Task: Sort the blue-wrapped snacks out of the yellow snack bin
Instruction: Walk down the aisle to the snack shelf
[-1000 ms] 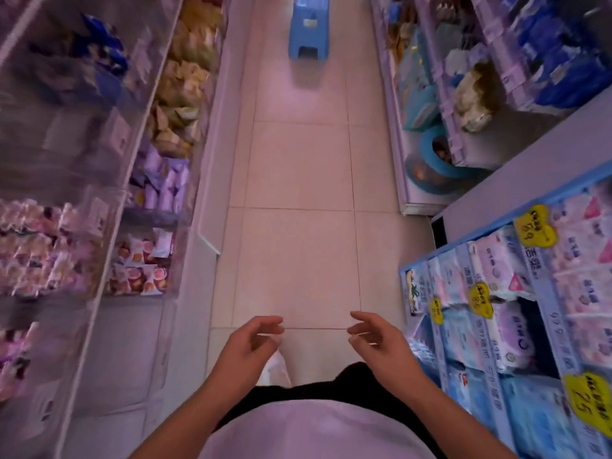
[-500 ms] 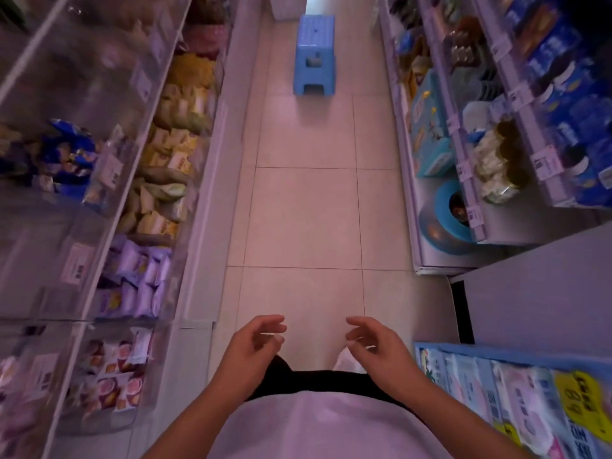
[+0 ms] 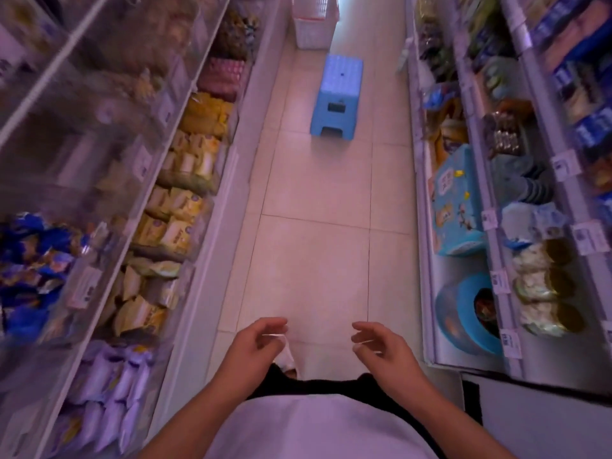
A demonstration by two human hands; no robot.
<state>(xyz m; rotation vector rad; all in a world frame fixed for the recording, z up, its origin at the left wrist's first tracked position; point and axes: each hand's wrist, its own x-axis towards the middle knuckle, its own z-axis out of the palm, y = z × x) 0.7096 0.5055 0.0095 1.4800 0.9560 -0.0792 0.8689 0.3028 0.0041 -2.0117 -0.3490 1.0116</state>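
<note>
Snacks (image 3: 28, 266), blue-wrapped, crinkled, heaped, blurred

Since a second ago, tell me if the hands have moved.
No. The left hand and right hand stay level over the torso; only the view shifted.

**Colours along the shop aisle**

The floor (image 3: 318, 260) is pale beige tile with thin dark grout lines. A light blue stool (image 3: 337, 94) stands at upper centre, its top dotted with small holes. At left, clear bins hold yellow snack packs (image 3: 178, 207), blue-wrapped snacks (image 3: 29, 260) and lilac packs (image 3: 109, 385). At right sit a turquoise printed box (image 3: 458, 200) and a blue round tub (image 3: 463, 313). The person's top (image 3: 314, 429) is pale lilac.
</note>
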